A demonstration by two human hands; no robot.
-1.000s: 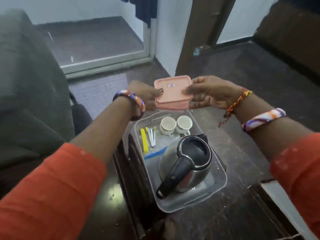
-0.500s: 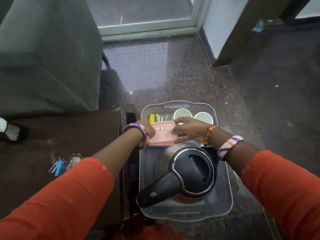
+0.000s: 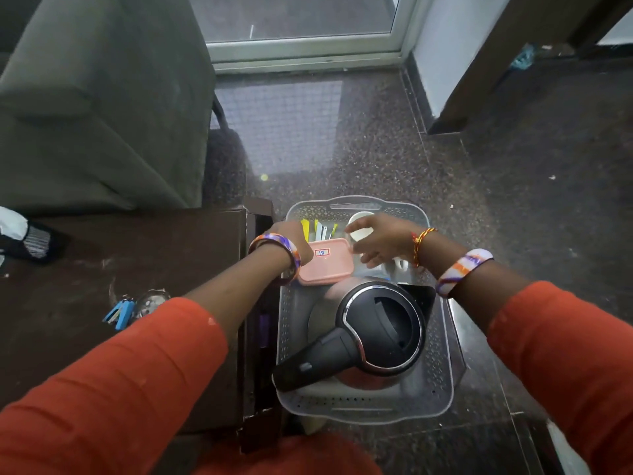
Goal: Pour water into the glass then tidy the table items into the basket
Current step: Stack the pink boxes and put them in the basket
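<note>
We see a clear plastic basket (image 3: 442,382) standing on the floor beside the dark bench (image 3: 137,269). In it a black-lidded kettle (image 3: 373,337) fills the near half. The pink box (image 3: 325,262) lies in the far half, next to yellow clips (image 3: 305,228) and a white cup (image 3: 359,231). Our left hand (image 3: 294,245) touches the box's left edge; whether that grip is closed we cannot tell. Our right hand (image 3: 380,241) hovers over the cup, fingers spread, holding nothing.

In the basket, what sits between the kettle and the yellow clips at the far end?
Head view: the pink lidded box lies between kettle and clips.
</note>
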